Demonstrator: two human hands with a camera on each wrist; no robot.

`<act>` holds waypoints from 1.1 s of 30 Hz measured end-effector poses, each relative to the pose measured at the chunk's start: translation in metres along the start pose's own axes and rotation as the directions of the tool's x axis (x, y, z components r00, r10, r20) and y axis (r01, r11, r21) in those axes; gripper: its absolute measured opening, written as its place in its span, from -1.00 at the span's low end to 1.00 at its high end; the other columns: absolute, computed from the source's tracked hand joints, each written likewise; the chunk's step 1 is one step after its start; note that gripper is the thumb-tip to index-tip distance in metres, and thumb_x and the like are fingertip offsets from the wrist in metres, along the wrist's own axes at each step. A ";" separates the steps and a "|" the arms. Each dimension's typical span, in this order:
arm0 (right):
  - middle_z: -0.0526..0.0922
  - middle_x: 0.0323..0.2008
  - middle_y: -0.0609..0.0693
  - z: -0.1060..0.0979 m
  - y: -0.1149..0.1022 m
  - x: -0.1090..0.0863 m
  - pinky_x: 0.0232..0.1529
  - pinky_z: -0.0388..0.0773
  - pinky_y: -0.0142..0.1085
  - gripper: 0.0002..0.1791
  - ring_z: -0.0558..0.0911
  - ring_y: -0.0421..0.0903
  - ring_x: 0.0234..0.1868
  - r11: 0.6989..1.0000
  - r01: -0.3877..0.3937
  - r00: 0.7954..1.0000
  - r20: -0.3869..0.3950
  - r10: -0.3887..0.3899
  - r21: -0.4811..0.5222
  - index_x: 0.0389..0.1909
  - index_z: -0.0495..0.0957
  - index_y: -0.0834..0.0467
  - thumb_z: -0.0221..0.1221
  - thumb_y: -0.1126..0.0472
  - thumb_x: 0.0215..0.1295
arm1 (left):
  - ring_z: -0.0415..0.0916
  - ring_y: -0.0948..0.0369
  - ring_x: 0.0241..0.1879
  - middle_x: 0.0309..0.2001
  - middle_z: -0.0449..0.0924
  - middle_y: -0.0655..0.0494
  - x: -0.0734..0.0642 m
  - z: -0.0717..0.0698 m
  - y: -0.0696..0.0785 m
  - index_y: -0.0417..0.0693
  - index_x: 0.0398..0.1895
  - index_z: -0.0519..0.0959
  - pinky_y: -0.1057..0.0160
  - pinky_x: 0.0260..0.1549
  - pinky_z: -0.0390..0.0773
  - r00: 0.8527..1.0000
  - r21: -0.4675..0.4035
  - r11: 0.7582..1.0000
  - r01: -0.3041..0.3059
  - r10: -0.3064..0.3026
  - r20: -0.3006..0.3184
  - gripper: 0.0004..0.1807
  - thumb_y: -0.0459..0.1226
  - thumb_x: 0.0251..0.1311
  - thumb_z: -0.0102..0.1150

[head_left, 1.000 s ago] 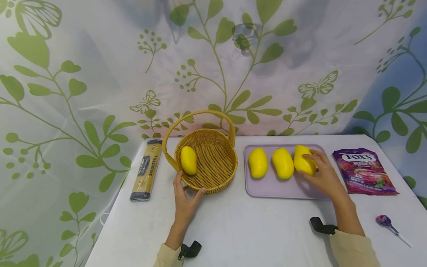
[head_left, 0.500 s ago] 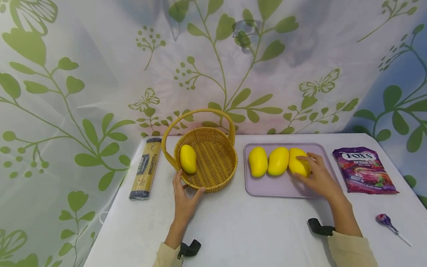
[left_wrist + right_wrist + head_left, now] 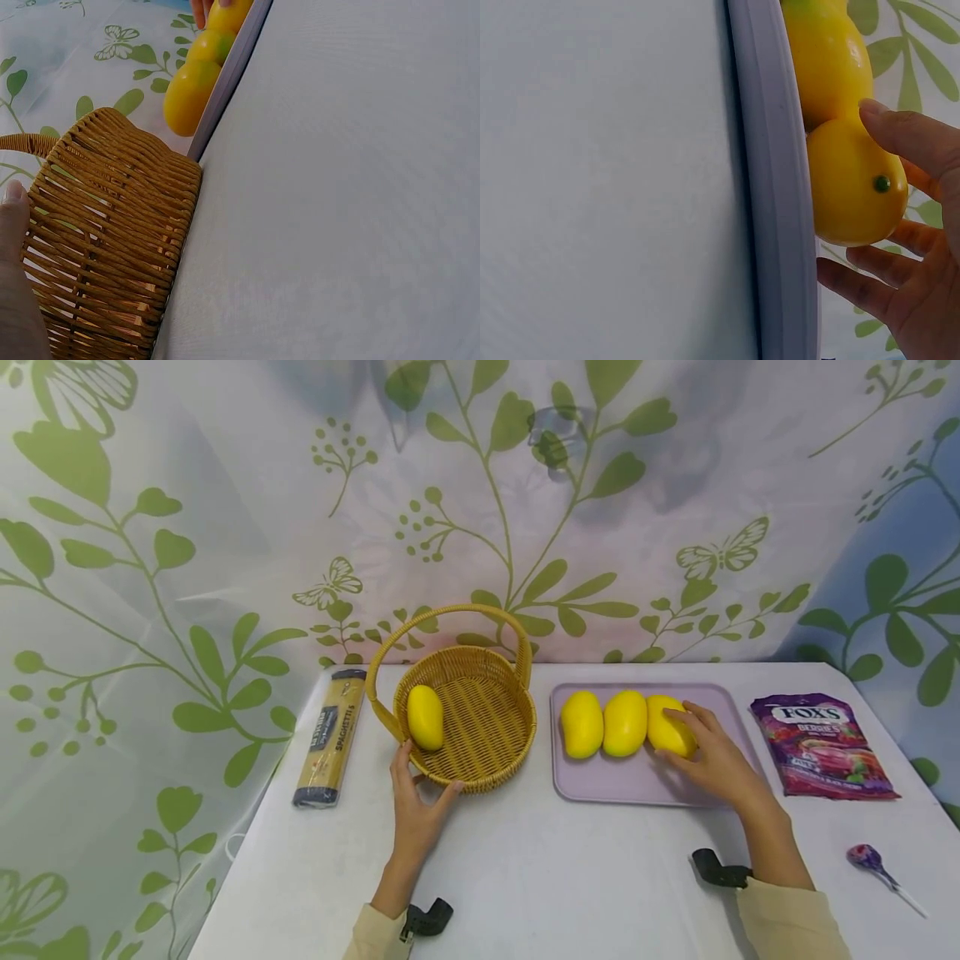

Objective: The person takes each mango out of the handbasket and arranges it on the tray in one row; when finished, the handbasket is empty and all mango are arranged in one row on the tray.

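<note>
L hand (image 3: 415, 810): fingers + thumb spread, touching basket (image 3: 480, 727) at near L edge; thumb tip nr rim in L wrist view
Basket: on white cloth (image 3: 562, 877), upright, handle up; 1 mango (image 3: 426, 718) inside, against L wall
R hand (image 3: 716, 762): thumb + fingers round end mango (image 3: 663, 731), well apart fr. L hand
Tray (image 3: 600, 781): lilac, R of basket; 3 yellow mangoes in a row: end mango at R, then mid mango (image 3: 625, 724) & left mango (image 3: 582, 726)
Far L: spaghetti pk (image 3: 330, 739), nr basket
Far R: Fox's bag (image 3: 825, 747) beside tray, lolly (image 3: 866, 857) below it
</note>
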State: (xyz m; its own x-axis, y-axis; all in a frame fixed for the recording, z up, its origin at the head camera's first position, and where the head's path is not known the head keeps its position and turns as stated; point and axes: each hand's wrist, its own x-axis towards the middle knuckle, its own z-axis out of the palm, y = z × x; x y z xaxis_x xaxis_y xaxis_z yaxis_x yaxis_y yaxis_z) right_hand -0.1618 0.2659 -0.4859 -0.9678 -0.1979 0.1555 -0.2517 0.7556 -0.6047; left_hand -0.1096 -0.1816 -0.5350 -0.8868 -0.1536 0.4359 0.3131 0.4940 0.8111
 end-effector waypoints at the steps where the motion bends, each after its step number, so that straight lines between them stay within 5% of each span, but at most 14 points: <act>1: 0.10 0.38 0.45 0.000 0.000 0.000 0.14 0.20 0.44 -0.27 0.23 0.53 0.26 1.000 0.000 1.000 0.000 0.000 -0.003 0.34 0.29 0.25 0.35 0.11 0.21 | 0.09 -0.06 0.43 0.48 0.00 -0.17 0.000 0.000 0.001 -0.20 0.51 -0.01 -0.06 0.08 0.45 1.000 -0.001 1.000 0.001 -0.001 0.002 0.08 -0.15 0.03 0.48; 9: 0.07 0.41 0.42 -0.003 -0.005 -0.002 0.12 0.20 0.46 -0.24 0.24 0.54 0.24 0.999 -0.012 1.000 -0.028 0.011 -0.038 0.38 0.26 0.20 0.35 0.10 0.21 | 0.09 -0.08 0.42 0.49 0.00 -0.16 0.001 0.000 0.001 -0.20 0.51 0.00 -0.05 0.06 0.45 1.000 0.002 1.000 -0.003 0.003 0.008 0.08 -0.17 0.02 0.49; 15: 0.12 0.42 0.37 -0.013 -0.019 -0.003 0.05 0.25 0.48 -0.24 0.27 0.52 0.24 0.996 0.060 0.993 -0.099 -0.066 -0.060 0.39 0.27 0.09 0.36 0.15 0.19 | 0.10 -0.08 0.41 0.48 0.01 -0.15 0.001 0.000 0.002 -0.22 0.51 0.00 -0.07 0.07 0.44 1.000 -0.001 1.000 -0.002 0.002 0.007 0.08 -0.17 0.02 0.49; 25: 0.09 0.48 0.25 -0.016 -0.052 0.001 0.14 0.21 0.44 -0.26 0.21 0.43 0.34 0.994 0.105 0.988 -0.113 -0.106 -0.013 0.39 0.32 0.05 0.36 0.14 0.19 | 0.09 -0.06 0.42 0.48 0.02 -0.14 0.001 0.000 0.000 -0.20 0.51 0.00 -0.10 0.08 0.44 1.000 -0.020 1.000 -0.005 0.005 0.001 0.08 -0.18 0.02 0.49; 33: 0.17 0.44 0.21 0.003 -0.082 0.011 -0.03 0.56 0.19 -0.22 0.46 0.28 0.14 0.968 0.246 0.960 -0.122 -0.251 -0.057 0.38 0.34 0.05 0.42 0.21 0.11 | 0.09 -0.04 0.42 0.49 0.01 -0.12 0.002 0.000 -0.004 -0.21 0.51 0.00 -0.04 0.06 0.45 1.000 -0.002 1.000 -0.014 0.014 -0.003 0.09 -0.16 0.01 0.49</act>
State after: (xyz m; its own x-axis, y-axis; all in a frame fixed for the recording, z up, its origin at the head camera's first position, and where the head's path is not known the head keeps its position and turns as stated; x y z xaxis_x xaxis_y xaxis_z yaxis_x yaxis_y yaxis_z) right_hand -0.1522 0.1998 -0.4362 -0.8662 -0.3039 0.3967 -0.4819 0.7178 -0.5024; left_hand -0.1127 -0.1837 -0.5378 -0.8814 -0.1489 0.4482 0.3263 0.4942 0.8058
